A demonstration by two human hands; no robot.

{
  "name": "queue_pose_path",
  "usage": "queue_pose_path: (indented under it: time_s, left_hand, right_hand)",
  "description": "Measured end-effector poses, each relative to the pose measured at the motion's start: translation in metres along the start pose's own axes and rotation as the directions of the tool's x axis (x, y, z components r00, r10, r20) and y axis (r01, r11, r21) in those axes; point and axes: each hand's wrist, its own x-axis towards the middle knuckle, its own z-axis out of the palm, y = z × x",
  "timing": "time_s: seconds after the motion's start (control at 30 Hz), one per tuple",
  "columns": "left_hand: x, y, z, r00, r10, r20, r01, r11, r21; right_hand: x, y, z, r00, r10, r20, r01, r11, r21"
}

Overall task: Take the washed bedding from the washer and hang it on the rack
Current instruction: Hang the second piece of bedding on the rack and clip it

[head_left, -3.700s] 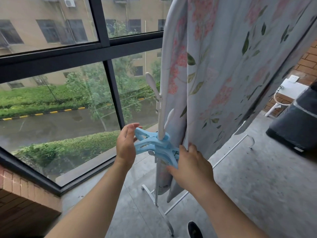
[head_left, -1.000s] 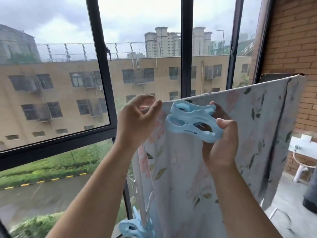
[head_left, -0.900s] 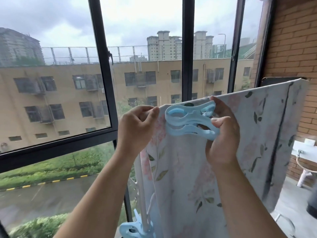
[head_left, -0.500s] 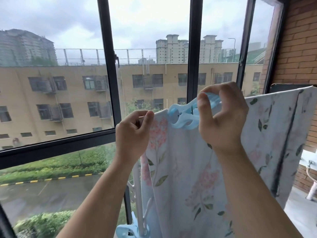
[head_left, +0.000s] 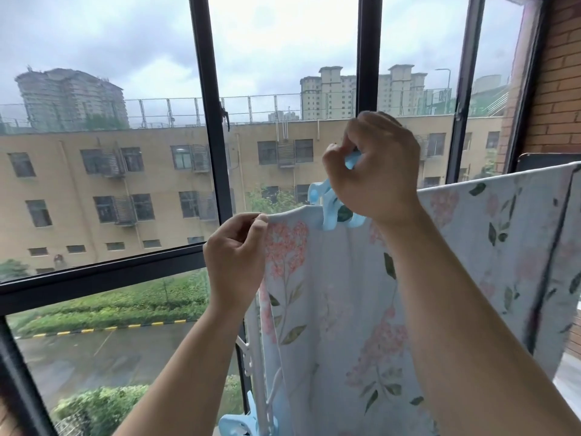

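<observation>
A pale blue floral sheet (head_left: 330,309) hangs over the top rail of the drying rack, its top edge sloping up to the right. My left hand (head_left: 235,256) pinches the sheet's top left corner. My right hand (head_left: 377,171) grips a large light blue clip (head_left: 327,206), whose jaws straddle the sheet's top edge just right of that corner. The rack's white upright post (head_left: 251,350) shows below my left wrist, partly hidden by the sheet.
A second blue clip (head_left: 235,426) sits low on the rack post. Black-framed windows (head_left: 213,121) stand close behind the rack. A brick wall (head_left: 559,73) rises at the right, with a dark panel (head_left: 547,160) behind the sheet's far end.
I took one blue clip up from the rack post to the sheet's top. In the last second my right hand turned it over the top edge and pushed it down onto the sheet.
</observation>
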Motion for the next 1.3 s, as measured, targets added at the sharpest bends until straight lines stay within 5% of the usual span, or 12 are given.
queue_pose_path:
  time_s: [0.2,0.4,0.6,0.67,0.8,1.0,1.17,1.3]
  left_hand:
    - [-0.002,-0.003,0.000,0.989,0.139,-0.056,-0.136,0.988,0.067]
    - [0.000,-0.010,-0.001,0.971,0.227,-0.081,-0.212,0.964,0.160]
    - [0.002,-0.013,0.000,0.976,0.204,-0.076,-0.194,0.974,0.120]
    - [0.004,-0.013,-0.001,0.984,0.163,-0.068,-0.156,0.982,0.103]
    - [0.003,-0.010,-0.006,0.993,0.117,0.028,-0.119,0.988,0.099]
    - [0.002,-0.040,-0.039,0.979,-0.086,0.186,0.078,0.996,0.051]
    - [-0.005,-0.084,-0.081,0.906,-0.392,0.160,0.394,0.919,0.023]
    - [-0.037,-0.143,-0.107,0.788,-0.604,0.115,0.597,0.797,0.092]
  right_hand:
    - [0.031,0.005,0.024,0.884,0.234,0.405,-0.229,0.971,-0.062]
    - [0.027,0.016,0.044,0.812,0.316,0.491,-0.363,0.932,0.000]
    - [0.033,0.020,0.038,0.682,0.243,0.690,-0.323,0.946,-0.015]
    - [0.029,0.018,0.033,0.724,0.225,0.652,-0.243,0.968,-0.064]
    - [0.004,-0.001,0.025,0.921,0.084,0.381,-0.033,0.990,-0.139]
    - [-0.059,-0.051,0.021,0.985,-0.169,0.040,0.167,0.985,0.052]
    - [-0.135,-0.102,0.014,0.966,-0.092,0.243,0.038,0.975,0.218]
    - [-0.204,-0.133,0.014,0.864,-0.050,0.502,-0.078,0.970,0.230]
